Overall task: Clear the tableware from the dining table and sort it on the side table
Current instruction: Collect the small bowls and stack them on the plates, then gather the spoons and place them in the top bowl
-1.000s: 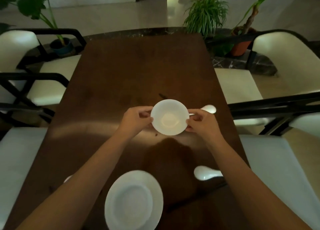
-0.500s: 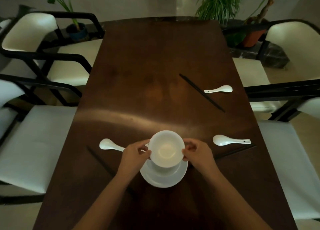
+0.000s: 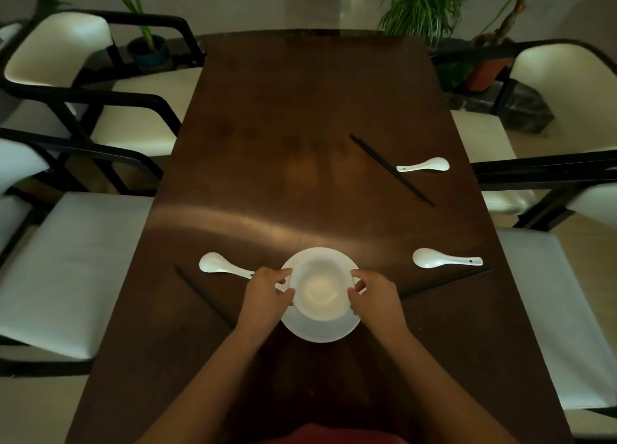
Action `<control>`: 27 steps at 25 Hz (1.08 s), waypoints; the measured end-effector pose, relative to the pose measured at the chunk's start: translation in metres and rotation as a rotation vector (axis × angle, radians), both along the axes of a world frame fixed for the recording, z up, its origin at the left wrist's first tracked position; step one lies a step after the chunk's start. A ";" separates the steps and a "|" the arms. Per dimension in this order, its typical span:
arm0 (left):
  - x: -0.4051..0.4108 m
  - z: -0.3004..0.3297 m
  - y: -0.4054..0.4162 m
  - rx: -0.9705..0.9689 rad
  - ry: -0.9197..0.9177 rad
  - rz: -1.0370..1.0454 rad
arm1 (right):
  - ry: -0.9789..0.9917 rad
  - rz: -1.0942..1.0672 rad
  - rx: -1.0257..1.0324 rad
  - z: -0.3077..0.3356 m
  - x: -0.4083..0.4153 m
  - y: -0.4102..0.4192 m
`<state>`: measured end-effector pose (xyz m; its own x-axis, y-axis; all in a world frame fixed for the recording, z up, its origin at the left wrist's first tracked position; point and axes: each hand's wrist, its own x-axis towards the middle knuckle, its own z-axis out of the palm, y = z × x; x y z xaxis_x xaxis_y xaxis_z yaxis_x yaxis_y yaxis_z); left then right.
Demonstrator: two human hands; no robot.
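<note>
Hands clasp the white bowl (image 3: 320, 290) from both sides — left hand (image 3: 267, 293) and right hand (image 3: 374, 295) pinching its rim — over the plate (image 3: 320, 331). Both sit near-centre on the dark dining table (image 3: 300, 126), with spoons, chopsticks and white chairs (image 3: 70, 263) around.

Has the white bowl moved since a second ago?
Yes. The bowl came toward the person, from beside the far spoon to above the plate.

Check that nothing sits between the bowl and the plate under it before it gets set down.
Nothing visible does. The bowl, gripped at its rim by the left hand and the right hand, sits directly over the plate. The plate's exposed rim is bare; the nearest spoon lies to its left, on the table.
</note>
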<state>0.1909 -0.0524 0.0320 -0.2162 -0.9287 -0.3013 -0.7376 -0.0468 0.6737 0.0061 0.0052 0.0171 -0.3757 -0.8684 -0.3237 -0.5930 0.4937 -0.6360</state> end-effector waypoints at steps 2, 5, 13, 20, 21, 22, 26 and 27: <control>0.000 -0.003 0.000 -0.019 -0.013 -0.016 | 0.051 0.008 -0.012 -0.001 -0.001 0.001; 0.001 -0.007 0.004 0.014 0.059 -0.001 | -0.001 0.001 -0.015 -0.005 -0.002 0.004; 0.019 -0.011 -0.003 0.018 0.166 0.063 | 0.023 0.001 -0.032 0.006 -0.006 -0.004; 0.119 -0.021 -0.064 -0.261 -0.299 -0.197 | 0.259 0.431 -0.224 0.028 0.074 -0.068; 0.131 -0.025 -0.076 -0.250 -0.397 -0.269 | 0.301 0.504 -0.198 0.024 0.091 -0.080; 0.139 -0.029 -0.086 -0.231 -0.491 -0.341 | 0.339 0.564 -0.157 0.019 0.106 -0.091; 0.149 -0.050 -0.113 -0.116 -0.590 -0.476 | 0.413 0.691 0.050 -0.008 0.148 -0.119; 0.147 -0.053 -0.116 -0.105 -0.564 -0.480 | 0.424 0.702 0.089 -0.013 0.152 -0.120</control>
